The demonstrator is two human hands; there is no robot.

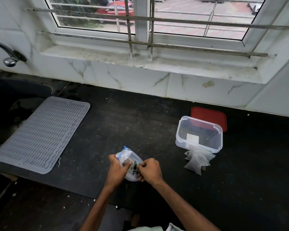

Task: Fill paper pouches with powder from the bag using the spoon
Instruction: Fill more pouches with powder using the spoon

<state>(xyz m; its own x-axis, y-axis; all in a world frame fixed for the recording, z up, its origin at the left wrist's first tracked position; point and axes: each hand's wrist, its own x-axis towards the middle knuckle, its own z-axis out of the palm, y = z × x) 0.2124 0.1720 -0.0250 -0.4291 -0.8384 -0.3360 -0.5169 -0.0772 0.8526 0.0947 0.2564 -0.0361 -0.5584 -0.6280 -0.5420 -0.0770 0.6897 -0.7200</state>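
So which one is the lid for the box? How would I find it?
Look along the black counter to its right side, below the window. Find the clear plastic box; the lid lies flat behind it, partly hidden. It is the only red thing on the counter.

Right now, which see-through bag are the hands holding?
The zip bag with the blue strip, held between the left hand and right hand. The little pouches lie untouched in front of the plastic box.
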